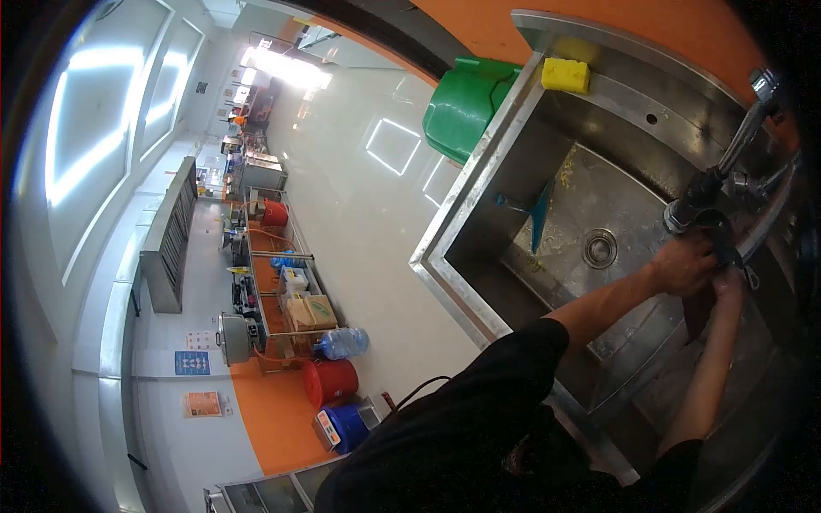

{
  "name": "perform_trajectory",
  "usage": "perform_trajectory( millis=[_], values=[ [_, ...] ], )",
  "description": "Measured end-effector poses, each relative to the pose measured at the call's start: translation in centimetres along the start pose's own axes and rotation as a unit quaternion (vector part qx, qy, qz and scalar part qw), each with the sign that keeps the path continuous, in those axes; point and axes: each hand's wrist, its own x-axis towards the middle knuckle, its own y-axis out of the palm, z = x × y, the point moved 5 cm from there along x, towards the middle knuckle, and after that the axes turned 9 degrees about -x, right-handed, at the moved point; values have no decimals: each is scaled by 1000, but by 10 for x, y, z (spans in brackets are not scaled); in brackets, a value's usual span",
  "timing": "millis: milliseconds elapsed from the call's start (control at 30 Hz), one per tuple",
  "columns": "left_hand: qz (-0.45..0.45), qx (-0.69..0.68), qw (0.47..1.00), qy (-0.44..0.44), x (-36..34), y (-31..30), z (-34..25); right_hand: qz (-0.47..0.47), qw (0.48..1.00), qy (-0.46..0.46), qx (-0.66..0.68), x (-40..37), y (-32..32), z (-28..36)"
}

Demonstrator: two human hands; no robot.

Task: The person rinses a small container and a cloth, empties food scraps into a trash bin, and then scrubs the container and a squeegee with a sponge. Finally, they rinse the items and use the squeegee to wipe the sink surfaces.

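Observation:
Both my arms reach over a steel double sink (479, 192) at the right of the head view. My left hand (684, 263) is closed just below the black spray head (694, 203) of the tap, around something I cannot make out. Close beside it, my right hand (727, 286) touches or holds a dark reddish cloth-like piece (698, 315) that hangs down near the divider between the basins. A teal scraper-like tool (540, 218) leans in the left basin, near yellow food bits and the round drain (599, 249).
A yellow sponge (565, 75) lies on the sink's back ledge. A green bin (466, 111) stands against the sink's left side. Across the tiled floor are a red bucket (328, 383), a water bottle (344, 343) and a shelf with cardboard boxes (311, 314).

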Motion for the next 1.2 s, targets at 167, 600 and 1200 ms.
perform_trajectory(
  millis=[167,600,1200],
  values=[
    [-16,85,995,45,-8,-14,0,-259,952,114,117,-26,114,24],
    [-116,-351,886,-279,11,-9,39,-162,974,139,-76,-17,93,18],
    [-101,-370,719,-579,-109,-23,76,-52,906,177,-380,-38,226,38]
  ],
)
